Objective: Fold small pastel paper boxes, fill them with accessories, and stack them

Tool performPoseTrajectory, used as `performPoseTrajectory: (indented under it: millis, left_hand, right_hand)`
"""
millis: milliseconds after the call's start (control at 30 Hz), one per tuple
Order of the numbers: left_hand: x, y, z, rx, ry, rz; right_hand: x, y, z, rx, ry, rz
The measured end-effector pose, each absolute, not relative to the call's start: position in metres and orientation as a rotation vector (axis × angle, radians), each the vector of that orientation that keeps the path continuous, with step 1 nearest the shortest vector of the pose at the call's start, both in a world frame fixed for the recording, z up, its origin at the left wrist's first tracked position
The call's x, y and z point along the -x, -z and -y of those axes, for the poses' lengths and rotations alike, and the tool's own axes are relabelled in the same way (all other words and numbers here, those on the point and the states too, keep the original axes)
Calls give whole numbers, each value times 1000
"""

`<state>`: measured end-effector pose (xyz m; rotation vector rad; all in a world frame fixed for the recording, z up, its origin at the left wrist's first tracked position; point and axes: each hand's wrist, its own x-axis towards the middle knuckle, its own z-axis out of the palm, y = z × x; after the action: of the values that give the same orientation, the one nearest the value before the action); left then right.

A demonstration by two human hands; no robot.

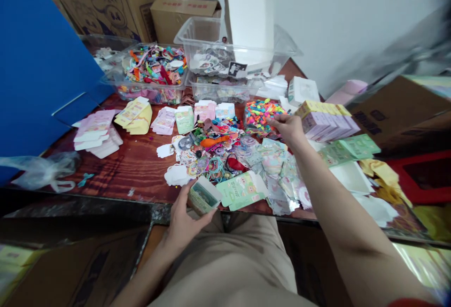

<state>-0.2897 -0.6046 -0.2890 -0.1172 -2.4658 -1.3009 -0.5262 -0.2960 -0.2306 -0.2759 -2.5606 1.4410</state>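
My left hand (183,218) is closed around a small open cardboard box (203,196) with a green flap, held at the near edge of the wooden table (134,164). My right hand (289,127) reaches forward to a pile of bright multicoloured small pieces (261,112), fingers pinched together at its right edge; what they hold is too small to make out. Between the hands lies a heap of small toys, stickers and hair bands (214,149), with shiny foil packets (278,171) to its right.
Flat pastel box blanks (97,133) lie in stacks at the left. Clear plastic bins (155,70) of colourful items stand at the back, before brown cartons (176,13). A row of folded small boxes (327,119) sits right. A blue board (38,63) leans left.
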Motion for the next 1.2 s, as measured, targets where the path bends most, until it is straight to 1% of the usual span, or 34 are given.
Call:
performPoseTrajectory:
  millis: [67, 133, 233, 333, 400, 500, 700, 767, 833, 900, 1000, 1200]
  left_hand:
    - [290, 288, 602, 128, 1323, 2441]
    - [290, 291, 602, 139, 1375, 2401]
    - [286, 299, 605, 135, 1467, 2344]
    - [282, 305, 608, 134, 1515, 2323]
    - [281, 303, 609, 160, 1490, 2317]
    - [281, 297, 611, 221, 1395, 2322]
    - [281, 293, 610, 214, 1156, 2353]
    - [280, 293, 609, 181, 1112, 2374]
    - [280, 293, 608, 157, 1071, 2399]
    - [281, 291, 607, 146, 1039, 2428]
    - [282, 290, 605, 133, 1024, 2456]
    - [285, 294, 603, 60, 1092, 2422]
  right_hand:
    - [506, 223, 313, 119, -1633, 2494]
    - [477, 210, 334, -82, -1752, 2458]
    - [424, 186, 366, -324, -1866, 2423]
    - [376, 169, 396, -606, -1876, 2363]
    - [354, 166, 412, -800, -1788, 2410]
    - [338, 175, 430, -983, -1547, 2475]
    - [329, 197, 445, -1019, -860, 2574]
    - [326, 200, 447, -997, -698, 2576]
    - [324, 204, 449, -992, -619, 2569]
    - [325, 208, 451, -1032, -669, 2556]
    - [328, 215, 451, -1073, -874, 2538]
    - [331, 217, 450, -1026, -1472, 2473]
